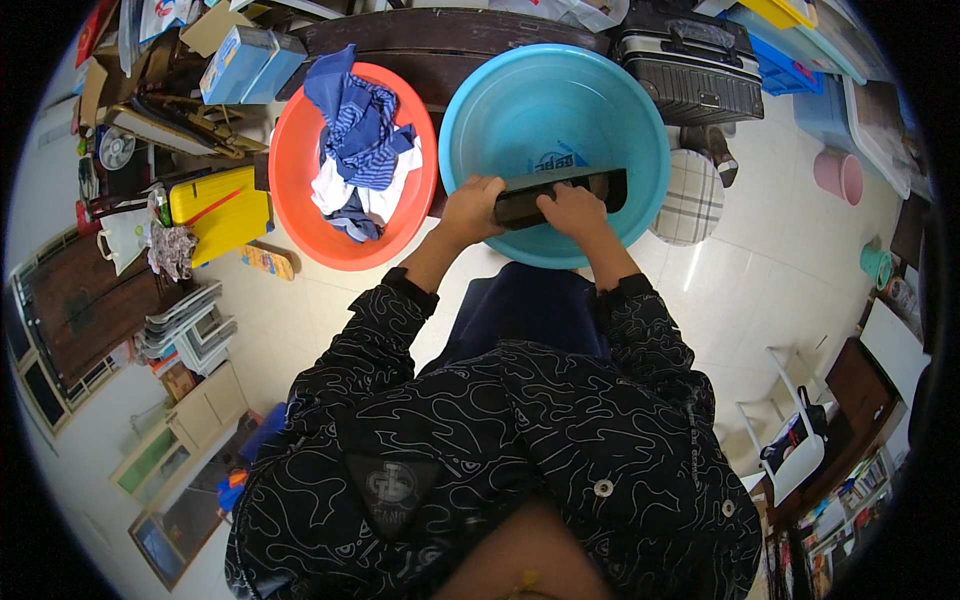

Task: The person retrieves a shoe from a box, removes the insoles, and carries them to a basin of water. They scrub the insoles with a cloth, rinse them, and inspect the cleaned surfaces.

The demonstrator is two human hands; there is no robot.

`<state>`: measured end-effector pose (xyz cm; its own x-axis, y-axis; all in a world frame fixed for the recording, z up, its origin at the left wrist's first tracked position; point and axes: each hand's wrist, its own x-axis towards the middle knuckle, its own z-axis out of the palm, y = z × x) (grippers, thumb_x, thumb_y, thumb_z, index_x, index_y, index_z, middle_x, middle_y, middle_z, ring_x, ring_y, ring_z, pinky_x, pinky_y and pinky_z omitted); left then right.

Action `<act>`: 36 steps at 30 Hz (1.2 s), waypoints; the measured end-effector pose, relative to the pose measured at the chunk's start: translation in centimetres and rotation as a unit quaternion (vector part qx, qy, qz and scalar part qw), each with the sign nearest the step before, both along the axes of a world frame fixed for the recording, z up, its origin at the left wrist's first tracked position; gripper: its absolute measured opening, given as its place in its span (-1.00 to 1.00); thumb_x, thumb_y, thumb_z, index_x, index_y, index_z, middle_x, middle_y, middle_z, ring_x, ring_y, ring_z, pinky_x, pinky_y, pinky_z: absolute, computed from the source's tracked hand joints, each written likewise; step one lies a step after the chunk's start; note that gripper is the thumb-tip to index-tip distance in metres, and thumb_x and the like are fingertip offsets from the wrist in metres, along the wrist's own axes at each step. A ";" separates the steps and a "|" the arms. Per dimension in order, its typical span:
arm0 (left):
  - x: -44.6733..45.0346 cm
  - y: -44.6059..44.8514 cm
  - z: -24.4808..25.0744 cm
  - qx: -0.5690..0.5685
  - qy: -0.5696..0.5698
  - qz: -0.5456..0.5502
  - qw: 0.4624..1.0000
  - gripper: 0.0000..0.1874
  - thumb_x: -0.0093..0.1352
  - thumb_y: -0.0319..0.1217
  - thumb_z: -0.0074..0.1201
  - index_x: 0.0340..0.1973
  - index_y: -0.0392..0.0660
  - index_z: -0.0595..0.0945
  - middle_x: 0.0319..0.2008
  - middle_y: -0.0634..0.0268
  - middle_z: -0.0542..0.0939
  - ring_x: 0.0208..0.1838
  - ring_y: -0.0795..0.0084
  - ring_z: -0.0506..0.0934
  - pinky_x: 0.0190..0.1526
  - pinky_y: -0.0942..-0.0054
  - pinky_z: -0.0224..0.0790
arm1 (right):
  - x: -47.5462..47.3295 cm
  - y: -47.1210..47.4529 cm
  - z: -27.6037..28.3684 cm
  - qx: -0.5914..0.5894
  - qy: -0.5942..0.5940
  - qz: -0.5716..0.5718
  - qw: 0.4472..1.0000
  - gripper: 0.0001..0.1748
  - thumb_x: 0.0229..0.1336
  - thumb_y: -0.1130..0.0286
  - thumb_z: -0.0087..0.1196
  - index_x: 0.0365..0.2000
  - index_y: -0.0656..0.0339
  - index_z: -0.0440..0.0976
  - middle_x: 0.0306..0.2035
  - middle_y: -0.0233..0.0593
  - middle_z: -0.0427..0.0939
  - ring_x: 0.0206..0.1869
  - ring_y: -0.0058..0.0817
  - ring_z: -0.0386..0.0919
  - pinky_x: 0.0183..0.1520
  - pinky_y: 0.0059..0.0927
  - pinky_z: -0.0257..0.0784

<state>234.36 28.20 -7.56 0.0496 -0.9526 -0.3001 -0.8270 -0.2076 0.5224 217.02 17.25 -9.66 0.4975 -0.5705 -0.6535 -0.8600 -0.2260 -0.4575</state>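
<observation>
A dark, open-topped rectangular container (551, 196) is held over the near side of a blue plastic basin (555, 97). My left hand (472, 210) grips its left end, thumb near the upper edge. My right hand (574, 210) is at its open side, with the fingertips partly hidden inside; whether they hold something cannot be seen. The basin bears printed writing on its bottom and shows no clothes in it. To its left, an orange plastic basin (300, 225) holds blue striped and white clothes (364, 142).
A dark wooden bench (450, 34) lies behind the basins. A black suitcase (690, 75) stands at the back right, above a round plaid-topped stool (688, 199). A yellow case (221, 214) is at left. A pink bin (838, 178) and a white chair (795, 465) stand at right.
</observation>
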 end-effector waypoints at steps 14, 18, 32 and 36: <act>0.7 0.1 0.0 -0.015 0.014 0.016 1.000 -0.44 -0.07 -0.33 0.40 -0.21 -0.09 0.43 -0.23 0.11 0.56 -0.08 0.02 0.50 -0.10 0.12 0.41 | -4.1 2.2 -1.4 -0.149 -0.108 0.005 0.983 -0.44 0.03 0.11 -0.05 0.01 0.16 0.52 0.18 -0.02 0.40 0.11 0.04 0.40 0.10 -0.07 0.41; 0.7 0.1 -0.2 -0.015 -0.002 -0.001 1.000 -0.45 -0.06 -0.33 0.39 -0.20 -0.09 0.43 -0.23 0.11 0.55 -0.08 0.01 0.50 -0.10 0.11 0.41 | -3.3 1.7 -2.6 -0.065 -0.087 -0.029 0.994 -0.39 0.07 0.13 -0.09 0.07 0.29 0.45 0.23 0.03 0.33 0.19 0.12 0.30 0.23 -0.06 0.28; -0.1 0.1 0.1 -0.017 0.007 0.002 1.000 -0.44 -0.07 -0.31 0.41 -0.22 -0.11 0.43 -0.26 0.09 0.54 -0.10 -0.02 0.50 -0.12 0.10 0.40 | -1.5 0.4 -0.1 -0.039 -0.111 0.079 0.990 -0.38 0.06 0.04 -0.18 -0.12 0.41 0.51 -0.01 0.08 0.49 -0.01 0.06 0.46 0.10 -0.03 0.36; -0.5 0.5 -0.3 -0.022 0.016 0.032 0.999 -0.45 -0.07 -0.30 0.41 -0.25 -0.12 0.42 -0.29 0.10 0.53 -0.13 -0.02 0.50 -0.15 0.08 0.39 | -0.5 -0.5 -0.4 0.039 -0.151 0.038 0.987 -0.40 0.05 0.03 -0.18 -0.18 0.39 0.50 -0.05 0.12 0.48 -0.05 0.08 0.45 0.05 -0.03 0.35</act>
